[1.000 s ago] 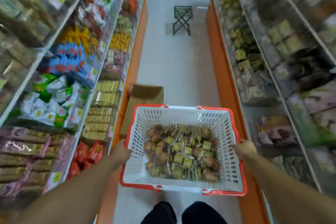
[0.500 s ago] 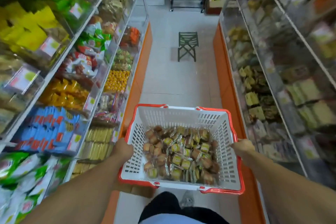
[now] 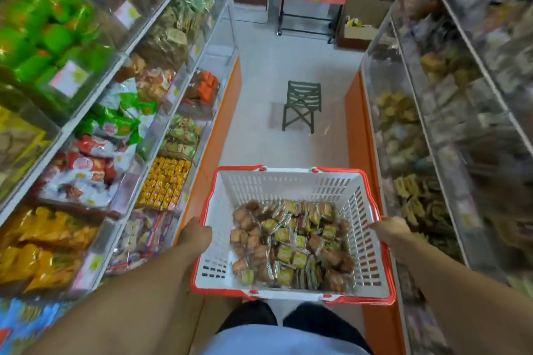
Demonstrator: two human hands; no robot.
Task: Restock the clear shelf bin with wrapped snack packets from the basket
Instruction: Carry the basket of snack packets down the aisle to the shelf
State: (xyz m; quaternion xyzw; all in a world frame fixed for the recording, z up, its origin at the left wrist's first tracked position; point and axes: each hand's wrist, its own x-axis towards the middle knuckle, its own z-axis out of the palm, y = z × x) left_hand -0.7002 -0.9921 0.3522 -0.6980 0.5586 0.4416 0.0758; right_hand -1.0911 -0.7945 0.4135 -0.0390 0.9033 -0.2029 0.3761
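While the basket (image 3: 291, 235) is hanging level between both arms over the aisle floor (image 3: 277, 81), the left hand (image 3: 196, 235) is gripping its left rim with fingers curled over the red edge, and the right hand (image 3: 388, 228) is clasping the right rim the same way. The basket is showing white slotted plastic walls under a glossy red rim. Wrapped snack packets (image 3: 291, 245) are lying heaped on its bottom, between the two hands and touching neither: small squarish brown pieces in crinkly clear film, many bearing yellow-green labels. Clear shelf bins (image 3: 184, 112) of bagged goods are lining the left side, with blurred clear-fronted shelves (image 3: 450, 101) lining the right, and a dark folding stool (image 3: 302, 105) is standing well ahead
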